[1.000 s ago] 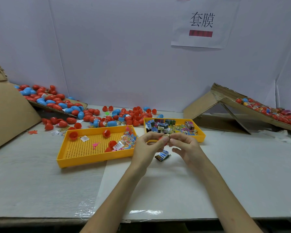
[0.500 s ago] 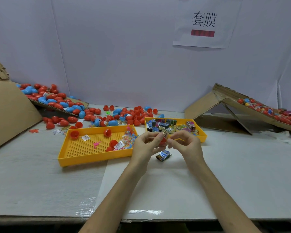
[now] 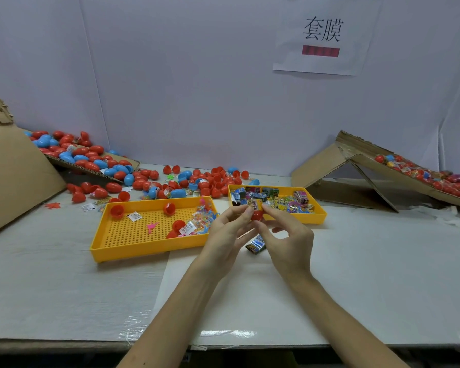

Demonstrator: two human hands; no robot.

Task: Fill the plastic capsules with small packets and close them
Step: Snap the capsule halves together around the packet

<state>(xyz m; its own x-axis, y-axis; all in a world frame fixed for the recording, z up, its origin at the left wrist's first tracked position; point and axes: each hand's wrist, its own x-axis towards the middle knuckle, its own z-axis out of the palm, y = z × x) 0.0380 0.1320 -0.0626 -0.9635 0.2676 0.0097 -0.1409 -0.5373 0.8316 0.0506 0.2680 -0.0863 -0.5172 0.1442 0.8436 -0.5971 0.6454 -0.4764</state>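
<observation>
My left hand point(image 3: 227, 229) pinches a red capsule half point(image 3: 257, 214) in front of the right yellow tray point(image 3: 319, 211). A small packet point(image 3: 255, 205) sticks up out of that half, and the thumb and forefinger of my right hand point(image 3: 287, 235) pinch at it from the right. Another small packet point(image 3: 256, 245) lies on the table just below my hands. The right tray holds several small printed packets. The left yellow tray point(image 3: 133, 248) holds three red capsule halves and several tiny clear-bagged toys.
Loose red and blue capsules point(image 3: 197, 181) are scattered behind the trays and on a cardboard ramp point(image 3: 91, 168) at the back left. A second cardboard ramp point(image 3: 414, 181) at the right carries filled capsules. A cardboard sheet point(image 3: 14, 176) leans at far left.
The hands have risen slightly toward the right tray. The packet now stands up out of the red capsule half between my fingertips.
</observation>
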